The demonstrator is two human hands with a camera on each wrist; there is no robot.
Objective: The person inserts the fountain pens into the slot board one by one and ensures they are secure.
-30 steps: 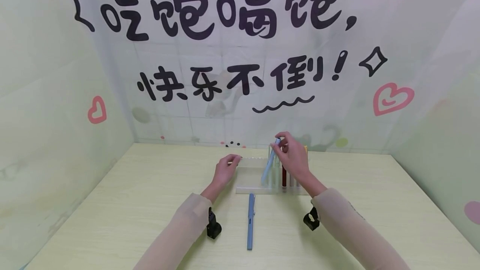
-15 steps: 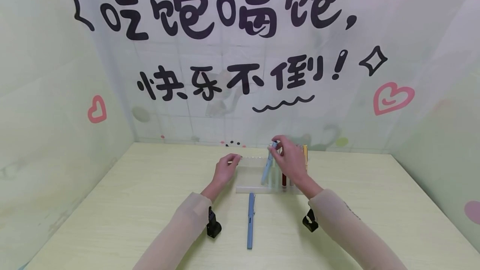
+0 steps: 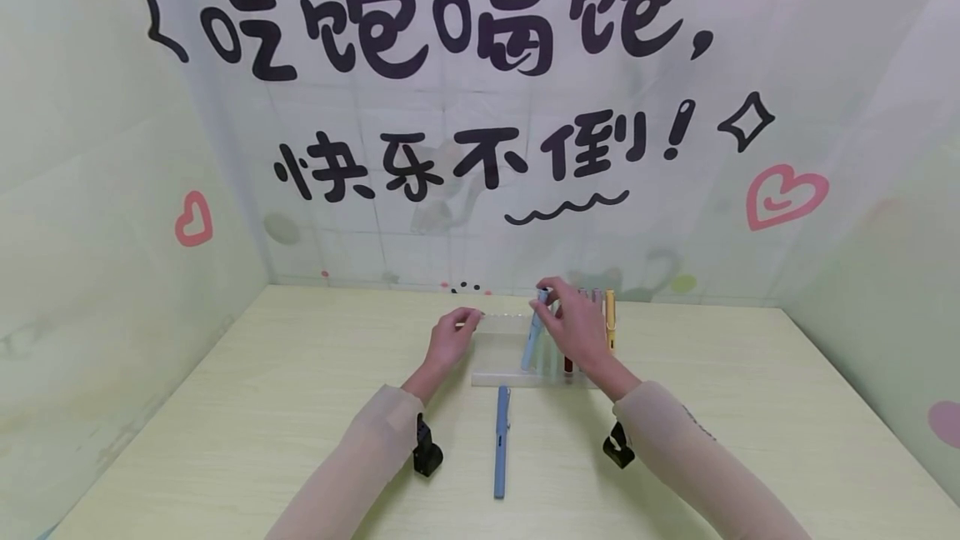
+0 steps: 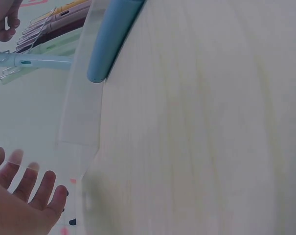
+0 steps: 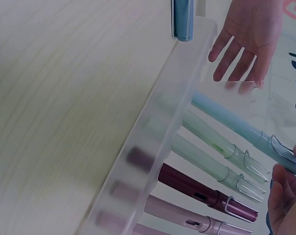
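A clear plastic pen stand (image 3: 502,379) stands toward the back of the table. My left hand (image 3: 448,346) holds its upper left edge; in the left wrist view the fingers (image 4: 26,188) show partly through the plastic. With thumb and fingertips, my right hand (image 3: 583,325) pinches the capped end of a light blue fountain pen (image 5: 231,120). That pen leans slightly, its lower end at the stand's bottom ledge. Beside it in the right wrist view are pale green pens (image 5: 206,132), a dark red pen (image 5: 187,183) and a mauve pen (image 5: 177,213).
A darker blue pen (image 3: 501,444) lies on the table in front of the stand, between both forearms. A yellow pen (image 3: 611,319) is at the stand's right end. Behind the table hangs a printed backdrop (image 3: 450,257).
My right hand has moved slightly left and down with the light blue pen, which is more upright now. More pens show on the right. My left hand stays put.
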